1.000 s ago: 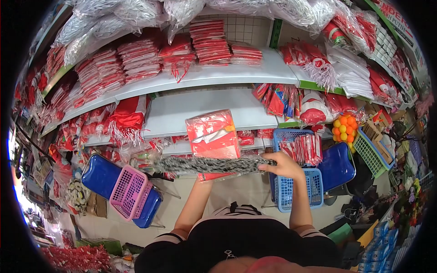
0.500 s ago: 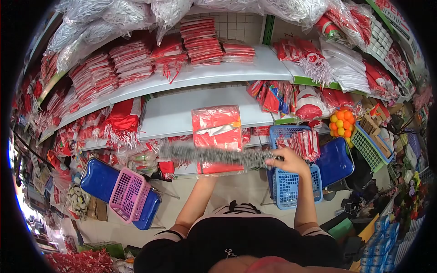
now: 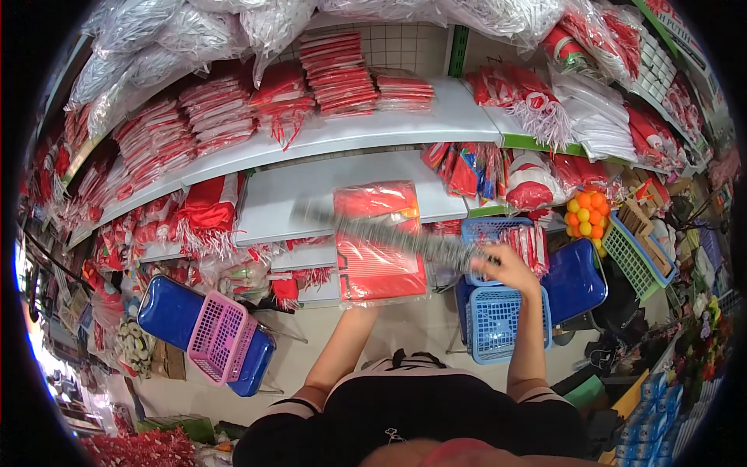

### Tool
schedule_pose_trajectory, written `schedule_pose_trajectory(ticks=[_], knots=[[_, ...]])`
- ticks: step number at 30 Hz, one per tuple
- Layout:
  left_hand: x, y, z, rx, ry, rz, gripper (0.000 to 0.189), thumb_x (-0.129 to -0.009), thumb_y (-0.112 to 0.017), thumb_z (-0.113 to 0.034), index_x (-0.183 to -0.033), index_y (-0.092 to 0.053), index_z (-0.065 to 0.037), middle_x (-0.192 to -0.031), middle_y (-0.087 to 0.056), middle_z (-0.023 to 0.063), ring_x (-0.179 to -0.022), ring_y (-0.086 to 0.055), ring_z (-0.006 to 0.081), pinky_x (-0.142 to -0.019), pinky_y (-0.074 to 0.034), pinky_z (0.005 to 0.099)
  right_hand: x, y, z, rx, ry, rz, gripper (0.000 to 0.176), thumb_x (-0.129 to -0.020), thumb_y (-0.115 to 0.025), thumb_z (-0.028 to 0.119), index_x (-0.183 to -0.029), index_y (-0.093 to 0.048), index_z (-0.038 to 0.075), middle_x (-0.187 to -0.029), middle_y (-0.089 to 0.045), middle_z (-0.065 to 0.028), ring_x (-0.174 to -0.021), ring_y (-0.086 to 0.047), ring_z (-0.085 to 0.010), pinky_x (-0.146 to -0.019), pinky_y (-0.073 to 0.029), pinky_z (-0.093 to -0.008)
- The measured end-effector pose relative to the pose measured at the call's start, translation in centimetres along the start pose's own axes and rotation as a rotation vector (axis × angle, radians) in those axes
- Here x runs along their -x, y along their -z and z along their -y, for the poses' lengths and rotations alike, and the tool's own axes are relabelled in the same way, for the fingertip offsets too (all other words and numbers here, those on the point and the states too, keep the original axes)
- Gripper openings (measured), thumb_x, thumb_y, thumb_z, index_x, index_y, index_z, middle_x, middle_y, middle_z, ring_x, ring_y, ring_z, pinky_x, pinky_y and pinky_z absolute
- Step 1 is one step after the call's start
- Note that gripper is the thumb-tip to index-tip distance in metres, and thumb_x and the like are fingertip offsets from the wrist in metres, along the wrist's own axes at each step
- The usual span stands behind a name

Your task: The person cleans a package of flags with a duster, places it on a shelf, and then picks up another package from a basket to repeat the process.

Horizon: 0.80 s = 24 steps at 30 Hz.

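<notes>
A red package in clear plastic [image 3: 381, 268] stands upright in front of the middle shelf. My left forearm reaches up to its lower edge, and the hand itself is hidden behind the package. To the right, my right hand [image 3: 506, 268] is closed around the end of a long grey, fluffy duster-like thing [image 3: 397, 237], blurred by motion. This thing slants up to the left, across the front of the package.
Stacks of red packets [image 3: 338, 74] lie on the upper shelf [image 3: 389, 128]. A pink basket [image 3: 222, 337] rests on a blue stool [image 3: 167, 310] at left. Blue baskets [image 3: 510, 323] and another blue seat [image 3: 576, 280] are at right. Orange and yellow balls [image 3: 587, 212] hang nearby.
The far end of the grey fluffy thing has swung upward, and my right hand has shifted slightly right. The package's lower part is now uncovered; the package has moved slightly right.
</notes>
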<state>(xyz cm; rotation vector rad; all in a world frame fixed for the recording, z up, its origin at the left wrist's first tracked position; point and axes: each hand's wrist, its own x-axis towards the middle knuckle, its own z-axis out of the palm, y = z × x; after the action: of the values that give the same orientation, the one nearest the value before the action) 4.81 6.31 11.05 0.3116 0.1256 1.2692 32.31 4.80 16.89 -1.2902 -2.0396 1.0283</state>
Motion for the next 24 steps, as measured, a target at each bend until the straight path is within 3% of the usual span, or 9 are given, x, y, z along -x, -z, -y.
schedule_pose_trajectory(ticks=[1,4,8,12,14,17,19,23,24], knots=[[-0.3,-0.1,0.1,-0.002,0.002,-0.002,0.045,-0.091,-0.045,-0.038,-0.124,-0.044,-0.008,-0.120,-0.052,0.0123,-0.111,-0.051,0.0276,-0.090,-0.045,0.0447,0.3,0.1,1.0,0.045,0.136,0.100,0.033,-0.084,-0.062,0.029,-0.081,-0.060,-0.003,-0.067,-0.058,-0.0157,-0.064,-0.057,-0.0160,-0.060,-0.043,-0.0333],[-1.1,-0.2,0.6,0.008,0.000,-0.014,0.045,-0.091,-0.045,-0.038,-0.124,-0.044,-0.008,-0.120,-0.053,0.0122,-0.110,-0.051,0.0274,-0.090,-0.045,0.0448,-0.1,3.7,-0.7,0.081,0.024,0.104,0.030,-0.085,-0.061,0.026,-0.085,-0.060,-0.004,-0.069,-0.059,-0.0168,-0.067,-0.058,-0.0170,-0.064,-0.045,-0.0332],[-1.7,-0.1,1.9,0.012,-0.002,-0.046,0.044,-0.091,-0.045,-0.038,-0.123,-0.045,-0.008,-0.120,-0.053,0.0119,-0.110,-0.052,0.0273,-0.090,-0.045,0.0451,-6.5,9.6,-1.6,0.414,0.135,-0.705,0.033,-0.080,-0.061,0.026,-0.096,-0.059,-0.003,-0.084,-0.063,-0.0218,-0.074,-0.060,-0.0367,-0.070,-0.046,-0.0423],[-2.4,-0.1,2.8,0.020,0.008,-0.079,0.044,-0.091,-0.045,-0.038,-0.123,-0.045,-0.008,-0.120,-0.053,0.0117,-0.110,-0.052,0.0271,-0.090,-0.045,0.0453,-19.5,15.5,-6.6,0.757,-0.306,-0.766,0.044,-0.074,-0.065,0.025,-0.108,-0.054,-0.001,-0.094,-0.061,-0.0260,-0.091,-0.057,-0.0414,-0.079,-0.045,-0.0446],[-2.7,-0.1,3.2,0.033,0.015,-0.101,0.044,-0.091,-0.045,-0.038,-0.122,-0.046,-0.008,-0.120,-0.053,0.0116,-0.110,-0.052,0.0270,-0.090,-0.045,0.0454,-24.2,16.8,-8.3,0.822,-0.228,-0.744,0.042,-0.073,-0.063,0.025,-0.105,-0.057,-0.001,-0.094,-0.062,-0.0244,-0.089,-0.060,-0.0383,-0.079,-0.047,-0.0460],[-3.9,0.1,3.7,0.036,0.020,-0.132,0.043,-0.091,-0.045,-0.038,-0.122,-0.046,-0.008,-0.120,-0.053,0.0114,-0.110,-0.052,0.0269,-0.090,-0.044,0.0456,-25.7,14.4,-7.7,1.114,-0.157,-1.032,0.037,-0.074,-0.064,0.028,-0.101,-0.060,0.004,-0.087,-0.063,-0.0202,-0.084,-0.062,-0.0355,-0.074,-0.048,-0.0453],[-5.5,-0.1,3.6,0.027,0.023,-0.145,0.043,-0.091,-0.045,-0.038,-0.122,-0.047,-0.008,-0.120,-0.053,0.0113,-0.109,-0.052,0.0268,-0.091,-0.044,0.0457,-24.6,11.9,-5.7,1.105,0.228,-1.269,0.033,-0.078,-0.063,0.032,-0.098,-0.062,0.006,-0.079,-0.063,-0.0151,-0.073,-0.062,-0.0354,-0.068,-0.049,-0.0441],[-11.5,-1.3,2.2,-0.012,-0.002,-0.140,0.043,-0.091,-0.045,-0.038,-0.121,-0.047,-0.008,-0.120,-0.053,0.0111,-0.109,-0.052,0.0266,-0.091,-0.044,0.0459,-15.2,3.6,-0.9,-0.601,0.068,-0.249,0.037,-0.086,-0.060,0.030,-0.111,-0.048,0.006,-0.078,-0.060,-0.0068,-0.068,-0.062,-0.0172,-0.057,-0.052,-0.0294],[-13.5,-1.9,1.6,-0.033,-0.014,-0.135,0.043,-0.091,-0.045,-0.038,-0.121,-0.047,-0.008,-0.120,-0.053,0.0110,-0.109,-0.052,0.0266,-0.091,-0.044,0.0459,-13.1,2.4,0.1,-0.783,0.033,-0.103,0.043,-0.082,-0.061,0.029,-0.117,-0.046,0.008,-0.081,-0.061,-0.0075,-0.068,-0.061,-0.0153,-0.057,-0.051,-0.0291]])
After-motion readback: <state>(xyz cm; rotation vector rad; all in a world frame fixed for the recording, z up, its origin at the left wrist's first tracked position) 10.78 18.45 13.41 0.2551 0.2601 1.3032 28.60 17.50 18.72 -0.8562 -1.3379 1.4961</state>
